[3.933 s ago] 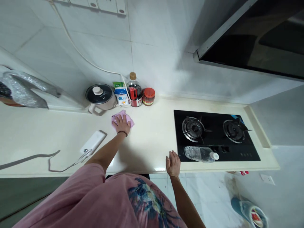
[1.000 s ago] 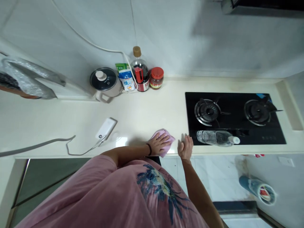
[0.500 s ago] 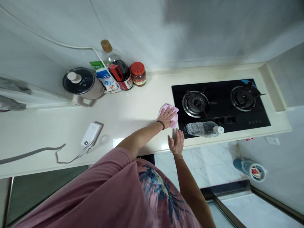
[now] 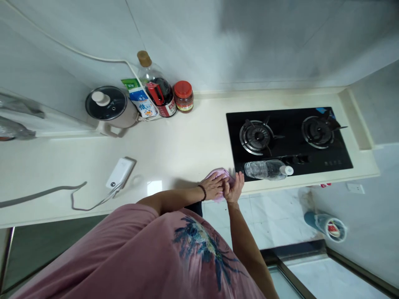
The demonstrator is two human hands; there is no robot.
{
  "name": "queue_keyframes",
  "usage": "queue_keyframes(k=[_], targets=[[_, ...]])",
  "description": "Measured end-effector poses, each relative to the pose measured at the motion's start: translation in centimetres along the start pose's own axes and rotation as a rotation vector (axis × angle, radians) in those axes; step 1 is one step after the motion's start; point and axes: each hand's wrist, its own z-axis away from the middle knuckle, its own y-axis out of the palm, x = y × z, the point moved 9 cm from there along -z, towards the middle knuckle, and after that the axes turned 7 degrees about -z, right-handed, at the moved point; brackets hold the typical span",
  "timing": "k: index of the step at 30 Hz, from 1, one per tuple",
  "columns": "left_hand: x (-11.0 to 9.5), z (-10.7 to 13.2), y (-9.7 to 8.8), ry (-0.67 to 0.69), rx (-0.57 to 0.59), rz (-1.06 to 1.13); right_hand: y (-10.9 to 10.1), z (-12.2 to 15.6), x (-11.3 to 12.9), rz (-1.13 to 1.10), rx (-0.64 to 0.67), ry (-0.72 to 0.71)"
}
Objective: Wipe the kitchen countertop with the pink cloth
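My left hand [image 4: 214,187], with a dark bead bracelet at the wrist, presses down over a pink cloth [image 4: 220,170] at the front edge of the countertop. Part of the cloth shows beyond the fingers and a bit hangs below them over the edge. My right hand [image 4: 234,189] is at the same edge, close against the left fingertips, with its fingers stretched out toward the hob's corner. Whether the right thumb touches the cloth is hard to make out. Just to the right, a clear plastic bottle [image 4: 264,169] lies on its side across the black gas hob [image 4: 282,118].
At the back left stand an electric pot [image 4: 107,106], a printed packet [image 4: 141,101], a bottle of dark sauce [image 4: 160,93] and a red-lidded jar [image 4: 183,97]. A white power bank [image 4: 121,173] with a cable lies on the counter [image 4: 174,145]. On the floor stands a bin [image 4: 326,226].
My left hand has drawn the pink cloth toward me, from beside the hob to the counter's front edge. It now meets my right hand, which has stayed near the hob's corner.
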Motion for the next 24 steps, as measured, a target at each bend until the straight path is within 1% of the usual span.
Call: queue_keyframes(k=[3,5,6,8,9,12,14,16,18,20,24], targets=[[0.1,4.3,-0.4,0.021,-0.034,-0.003,0.0,-0.1,0.2,-0.004,0.001,-0.017],[1.2,7.6,-0.8,-0.002,-0.073,-0.002,0.1,-0.2,0.3,0.013,0.007,-0.018],[2.1,9.3,-1.1,-0.032,-0.089,0.0,0.2,-0.3,0.3,0.024,0.01,-0.014],[4.6,12.8,-1.5,-0.127,-0.093,0.006,0.4,-0.4,0.3,0.046,0.013,-0.002],[6.1,14.4,-1.5,-0.188,-0.07,0.012,0.4,-0.5,0.3,0.054,0.015,0.002],[10.7,18.9,-1.4,-0.393,0.057,0.017,0.7,-0.6,0.2,0.065,0.022,0.011],[12.8,21.0,-1.5,-0.496,0.108,0.005,0.8,-0.6,0.2,0.062,0.032,0.017],[13.6,21.6,-1.9,-0.545,0.11,-0.008,1.0,-0.7,0.1,0.055,0.042,0.026],[13.6,21.0,-2.1,-0.555,0.096,-0.013,1.1,-0.7,0.1,0.051,0.047,0.033],[13.1,19.3,-2.4,-0.542,0.076,-0.014,1.1,-0.7,0.0,0.053,0.048,0.03],[12.5,14.3,-3.0,-0.467,0.017,-0.012,1.2,-0.7,0.0,0.078,0.052,0.005]])
